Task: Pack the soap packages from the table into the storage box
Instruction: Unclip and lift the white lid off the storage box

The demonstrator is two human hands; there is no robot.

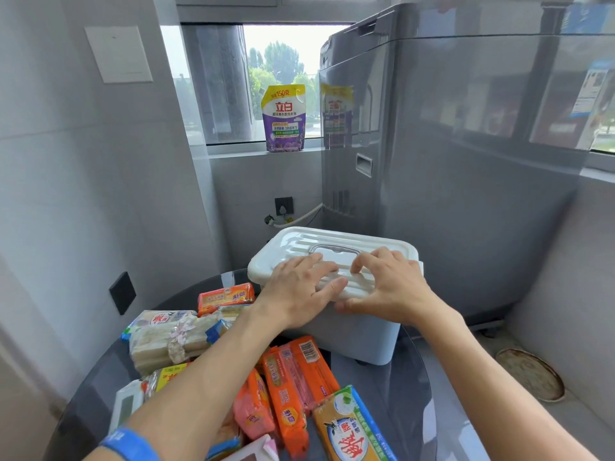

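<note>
Presently: Box Unopened, Soaps Unpacked

Box [352, 331] stood closed at counter [409, 387] rear. Left hand [299, 287] lay flat on lid [376, 242]; right hand [389, 284] curled at lid's front edge. Soaps [293, 380] lay heaped nearby. Next, likely: lift lid.

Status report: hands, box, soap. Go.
Left hand and right hand both on storage box lid, lid closed. Soap packages all on table, none packed. Lid blocks packing.
</note>
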